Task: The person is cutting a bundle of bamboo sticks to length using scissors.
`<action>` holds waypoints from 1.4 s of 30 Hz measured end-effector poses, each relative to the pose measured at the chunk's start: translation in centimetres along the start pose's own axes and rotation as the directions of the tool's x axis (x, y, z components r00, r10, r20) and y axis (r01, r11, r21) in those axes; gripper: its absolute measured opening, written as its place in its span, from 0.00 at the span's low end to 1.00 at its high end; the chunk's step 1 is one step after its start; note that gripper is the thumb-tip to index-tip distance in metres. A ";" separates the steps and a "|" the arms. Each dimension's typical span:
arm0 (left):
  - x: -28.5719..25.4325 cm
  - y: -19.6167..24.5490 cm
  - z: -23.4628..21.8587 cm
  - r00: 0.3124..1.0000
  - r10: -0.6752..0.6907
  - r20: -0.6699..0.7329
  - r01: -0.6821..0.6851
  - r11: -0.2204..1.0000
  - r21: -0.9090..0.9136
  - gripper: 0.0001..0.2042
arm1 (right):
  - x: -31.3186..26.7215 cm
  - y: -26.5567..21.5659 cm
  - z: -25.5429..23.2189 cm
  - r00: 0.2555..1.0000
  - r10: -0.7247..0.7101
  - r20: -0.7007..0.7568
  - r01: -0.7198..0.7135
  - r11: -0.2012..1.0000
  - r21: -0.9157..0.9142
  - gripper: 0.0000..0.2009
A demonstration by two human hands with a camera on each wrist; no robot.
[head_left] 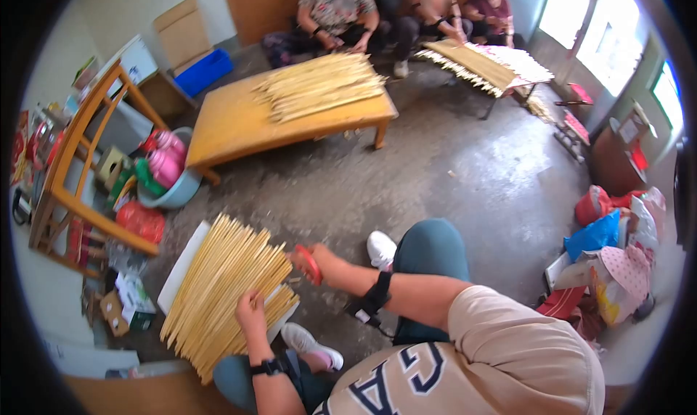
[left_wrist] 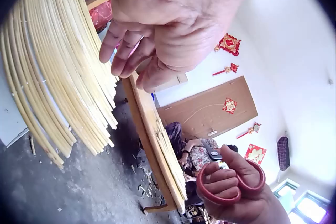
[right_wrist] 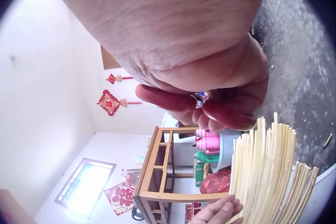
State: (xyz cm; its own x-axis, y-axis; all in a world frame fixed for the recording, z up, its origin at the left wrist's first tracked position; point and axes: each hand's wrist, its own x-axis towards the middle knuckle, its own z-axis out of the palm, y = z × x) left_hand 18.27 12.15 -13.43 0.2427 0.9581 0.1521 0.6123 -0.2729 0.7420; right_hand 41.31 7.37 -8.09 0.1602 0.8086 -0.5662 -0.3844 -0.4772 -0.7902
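- Head: my right hand [head_left: 330, 268] grips red-handled scissors [head_left: 308, 264].
- My left hand [head_left: 250, 312], fingers loosely bent, empty, is above slender pale-yellow sticks [head_left: 221, 284].
- Left wrist alone: red diamond-shaped ornament [left_wrist: 229, 105] on brown door [left_wrist: 202, 109].

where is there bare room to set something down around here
The left end of the wooden table, beside its stick pile, is bare; the floor between that table and the farther white shoe is mostly bare. Crowded: the white board beneath the near sticks and left hand, and the right-hand wall, lined with bags.
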 end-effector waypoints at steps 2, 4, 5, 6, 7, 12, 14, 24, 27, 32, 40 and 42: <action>-0.4 1.4 -0.5 0.997 -0.064 0.037 0.066 0.996 -0.059 0.08 | 0.0 0.4 0.2 0.999 -0.013 0.033 0.012 0.999 0.049 0.19; -0.3 1.8 -0.5 0.997 -0.074 0.036 0.078 0.989 -0.127 0.08 | -0.3 0.1 0.4 0.998 -0.023 0.058 0.022 0.999 0.024 0.20; -0.1 1.6 -0.5 0.997 -0.081 0.015 0.083 0.987 -0.135 0.08 | -0.1 0.2 0.4 0.998 -0.038 0.041 0.037 0.999 0.026 0.20; -0.1 1.7 -0.6 0.996 -0.094 -0.007 0.092 0.986 -0.139 0.08 | -0.2 0.3 0.6 0.997 -0.037 0.068 0.034 0.999 0.042 0.20; 0.0 1.8 -0.6 0.997 -0.084 -0.001 0.083 0.986 -0.143 0.08 | -0.2 0.3 0.8 0.995 -0.033 0.098 0.027 0.998 0.059 0.20; 0.3 1.3 -0.4 0.993 -0.120 0.001 0.118 0.975 -0.187 0.07 | 0.1 0.8 1.6 0.994 -0.060 0.087 0.053 0.996 0.076 0.21; 0.2 1.7 -0.3 0.992 -0.126 0.004 0.124 0.973 -0.193 0.07 | -0.1 0.5 1.5 0.994 -0.057 0.090 0.049 0.995 0.092 0.21; 0.7 1.1 0.6 0.995 -0.096 0.033 0.100 0.982 -0.160 0.08 | -0.5 -0.2 1.4 0.996 -0.053 0.072 0.045 0.994 0.102 0.21; 0.6 1.5 0.7 0.994 -0.104 0.043 0.110 0.976 -0.188 0.08 | -0.6 -0.3 1.4 0.996 -0.045 0.080 0.036 0.994 0.102 0.21; 0.6 1.0 0.8 0.993 -0.111 0.048 0.118 0.975 -0.189 0.08 | -0.6 -0.3 1.3 0.995 -0.050 0.082 0.042 0.994 0.098 0.21; 0.5 1.1 0.7 0.992 -0.118 0.041 0.123 0.978 -0.170 0.09 | -0.8 -0.4 1.4 0.995 -0.044 0.090 0.035 0.994 0.107 0.20; 0.5 1.2 0.6 0.990 -0.132 0.046 0.137 0.979 -0.147 0.09 | -0.7 -0.4 1.4 0.995 -0.033 0.096 0.022 0.993 0.118 0.20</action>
State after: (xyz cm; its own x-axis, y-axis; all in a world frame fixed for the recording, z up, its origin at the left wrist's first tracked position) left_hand 19.61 12.29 -12.87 0.1944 0.9807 0.0224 0.5222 -0.1228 0.8439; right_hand 40.04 7.43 -7.04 0.0848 0.8532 -0.5147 -0.4855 -0.4157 -0.7691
